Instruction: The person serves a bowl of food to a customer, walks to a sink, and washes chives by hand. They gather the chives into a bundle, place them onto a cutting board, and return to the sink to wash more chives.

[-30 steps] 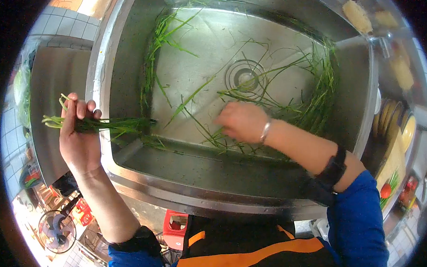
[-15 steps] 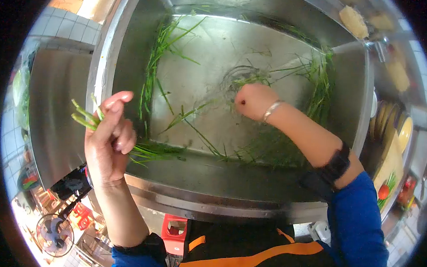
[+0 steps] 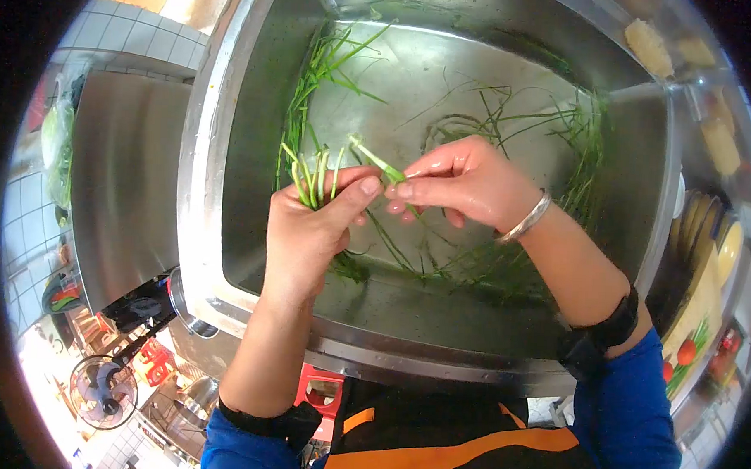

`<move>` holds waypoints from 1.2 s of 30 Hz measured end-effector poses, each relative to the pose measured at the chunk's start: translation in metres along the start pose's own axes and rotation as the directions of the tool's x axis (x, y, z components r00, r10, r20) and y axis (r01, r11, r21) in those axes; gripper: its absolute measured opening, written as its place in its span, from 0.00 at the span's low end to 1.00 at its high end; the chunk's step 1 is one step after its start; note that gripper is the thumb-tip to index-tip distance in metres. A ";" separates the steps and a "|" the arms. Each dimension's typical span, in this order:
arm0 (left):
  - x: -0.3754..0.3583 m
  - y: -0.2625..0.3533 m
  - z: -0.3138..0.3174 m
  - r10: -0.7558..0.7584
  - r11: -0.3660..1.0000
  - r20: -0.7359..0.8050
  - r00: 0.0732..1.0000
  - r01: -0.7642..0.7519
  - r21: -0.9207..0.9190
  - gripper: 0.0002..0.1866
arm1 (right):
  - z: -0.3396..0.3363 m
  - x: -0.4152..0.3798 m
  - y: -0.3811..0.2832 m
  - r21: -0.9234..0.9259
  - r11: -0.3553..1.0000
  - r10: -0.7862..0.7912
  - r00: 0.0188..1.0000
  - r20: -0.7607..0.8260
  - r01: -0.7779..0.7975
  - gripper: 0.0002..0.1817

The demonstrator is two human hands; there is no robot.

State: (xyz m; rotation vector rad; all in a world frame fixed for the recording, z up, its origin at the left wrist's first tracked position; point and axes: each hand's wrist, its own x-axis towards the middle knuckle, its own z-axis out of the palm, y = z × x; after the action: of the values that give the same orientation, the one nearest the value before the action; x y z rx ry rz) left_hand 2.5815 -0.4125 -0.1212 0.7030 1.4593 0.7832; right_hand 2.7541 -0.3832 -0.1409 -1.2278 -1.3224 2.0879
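Note:
My left hand (image 3: 314, 224) is closed around a small bunch of green onions (image 3: 309, 178), their pale stem ends sticking up past the fingers. Close beside it, my right hand (image 3: 468, 184) pinches a single green onion stalk (image 3: 380, 162) between thumb and fingers, its whitish end pointing up and left. The fingertips of both hands nearly meet. Beneath them is a metal sink (image 3: 439, 315) with water in it. Loose green onion leaves (image 3: 310, 92) lie along its left side, and more green strands (image 3: 589, 151) gather on the right.
Left of the sink stands a steel panel (image 3: 129, 193). A fan (image 3: 104, 390) and a red stool (image 3: 320, 390) are lower down. On the right, a cutting board (image 3: 694, 291) holds tomatoes (image 3: 686, 353) and greens. Pale sponge-like pieces (image 3: 649, 47) rest along the upper right ledge.
My right hand has come up out of the water with a stalk. My left hand has moved right with its bunch, and the two hands are now close together above the sink.

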 end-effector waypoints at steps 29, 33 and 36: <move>-0.001 0.009 -0.013 -0.100 0.995 0.133 0.986 0.100 0.013 0.07 | -0.029 0.044 0.020 -0.267 0.936 -0.312 0.896 -0.316 0.232 0.11; 0.003 0.008 -0.021 -0.016 0.999 0.134 0.991 0.020 -0.028 0.07 | -0.034 0.046 0.048 -0.791 0.607 -0.539 0.772 -0.336 0.080 0.16; 0.003 0.006 -0.021 0.023 1.000 0.099 0.995 -0.023 0.003 0.06 | -0.027 0.034 0.037 -0.738 0.672 -0.456 0.824 -0.336 0.071 0.18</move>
State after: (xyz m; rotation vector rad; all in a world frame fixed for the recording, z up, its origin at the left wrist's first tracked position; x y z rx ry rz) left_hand 2.5605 -0.4073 -0.1183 0.7525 1.3653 0.7526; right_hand 2.7623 -0.3632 -0.1938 -1.5761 -1.9482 0.9189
